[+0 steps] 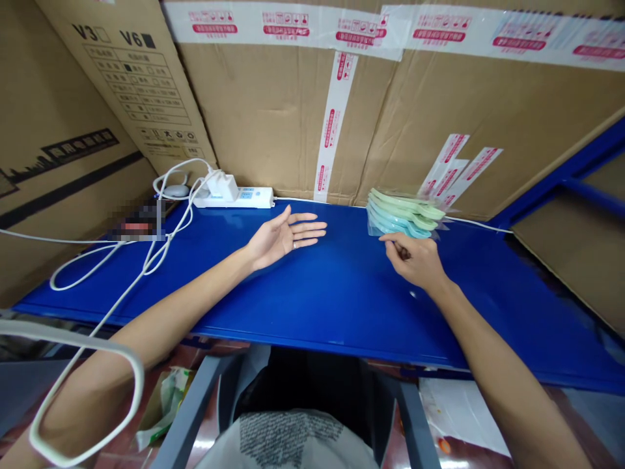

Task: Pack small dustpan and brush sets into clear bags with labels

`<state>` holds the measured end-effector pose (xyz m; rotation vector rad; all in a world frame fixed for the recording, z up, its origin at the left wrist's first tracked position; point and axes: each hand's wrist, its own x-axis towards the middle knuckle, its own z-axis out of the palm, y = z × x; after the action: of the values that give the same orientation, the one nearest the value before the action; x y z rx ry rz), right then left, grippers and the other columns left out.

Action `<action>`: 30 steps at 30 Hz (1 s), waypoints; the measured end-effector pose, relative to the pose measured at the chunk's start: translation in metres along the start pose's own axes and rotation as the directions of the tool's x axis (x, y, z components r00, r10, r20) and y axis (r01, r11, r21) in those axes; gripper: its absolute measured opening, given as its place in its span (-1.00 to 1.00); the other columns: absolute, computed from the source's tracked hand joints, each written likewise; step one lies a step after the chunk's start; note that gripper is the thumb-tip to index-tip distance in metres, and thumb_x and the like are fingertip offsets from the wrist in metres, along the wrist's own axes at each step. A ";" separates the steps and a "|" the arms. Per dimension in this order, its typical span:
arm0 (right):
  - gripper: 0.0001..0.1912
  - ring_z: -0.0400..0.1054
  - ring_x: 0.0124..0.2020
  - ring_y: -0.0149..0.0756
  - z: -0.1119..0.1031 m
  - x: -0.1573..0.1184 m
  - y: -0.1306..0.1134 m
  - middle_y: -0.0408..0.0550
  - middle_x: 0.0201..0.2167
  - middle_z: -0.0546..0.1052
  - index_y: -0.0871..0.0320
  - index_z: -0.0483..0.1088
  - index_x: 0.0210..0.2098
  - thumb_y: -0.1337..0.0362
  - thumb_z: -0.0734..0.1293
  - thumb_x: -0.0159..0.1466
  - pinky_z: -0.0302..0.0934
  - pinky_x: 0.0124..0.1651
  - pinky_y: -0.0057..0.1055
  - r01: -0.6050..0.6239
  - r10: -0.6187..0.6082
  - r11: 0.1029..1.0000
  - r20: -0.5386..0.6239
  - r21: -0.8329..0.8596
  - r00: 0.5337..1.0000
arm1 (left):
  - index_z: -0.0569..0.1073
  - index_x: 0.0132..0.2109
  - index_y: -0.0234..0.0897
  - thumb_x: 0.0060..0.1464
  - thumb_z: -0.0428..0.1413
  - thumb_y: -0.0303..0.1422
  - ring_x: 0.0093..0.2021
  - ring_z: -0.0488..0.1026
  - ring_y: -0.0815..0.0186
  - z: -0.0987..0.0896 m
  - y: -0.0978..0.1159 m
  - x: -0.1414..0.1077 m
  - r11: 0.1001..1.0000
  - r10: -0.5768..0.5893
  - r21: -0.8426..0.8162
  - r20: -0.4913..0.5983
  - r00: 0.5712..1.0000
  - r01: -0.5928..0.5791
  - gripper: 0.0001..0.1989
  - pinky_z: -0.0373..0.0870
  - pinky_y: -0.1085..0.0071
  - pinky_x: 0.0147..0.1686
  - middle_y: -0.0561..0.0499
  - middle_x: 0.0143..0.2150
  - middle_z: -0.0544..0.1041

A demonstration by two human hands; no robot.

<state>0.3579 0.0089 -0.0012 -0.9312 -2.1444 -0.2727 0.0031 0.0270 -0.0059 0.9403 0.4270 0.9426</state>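
My left hand [288,238] hovers over or rests on the left-middle of the blue tabletop [312,293], palm turned inward. Its fingers are stretched out, a ring on one of them, and nothing lies in it. On the right, my right hand [415,260] has its fingers curled in and the index finger pointing left; I see nothing in it. Just behind it lies a clear plastic pack [405,213] of stacked, curved pieces, pale green above light blue. Whether the right hand touches the pack, I cannot tell.
A white power strip [258,197] with a plugged-in adapter [223,187] stands at the back left. White cables [159,244] loop over the table's left side and edge. Cardboard walls [273,117] enclose the back and sides; a blue frame bar [561,172] slants at right.
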 end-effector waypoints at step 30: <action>-0.79 0.26 -0.72 -0.41 -0.002 0.001 -0.001 -0.28 -0.70 0.41 0.09 0.63 -0.19 0.33 0.31 0.42 0.19 -0.50 -0.42 -0.014 0.014 1.000 -0.001 -0.012 1.000 | 0.64 0.11 -0.22 -0.29 0.13 -0.85 0.62 0.08 -0.08 -0.009 -0.014 -0.001 0.980 0.088 0.177 0.045 0.995 -0.095 -0.21 0.20 -0.22 0.48 -0.20 0.43 0.47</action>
<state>0.3578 0.0078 0.0012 -0.9521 -2.1371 -0.2791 0.0034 0.0272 -0.0222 1.1474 0.4456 0.9807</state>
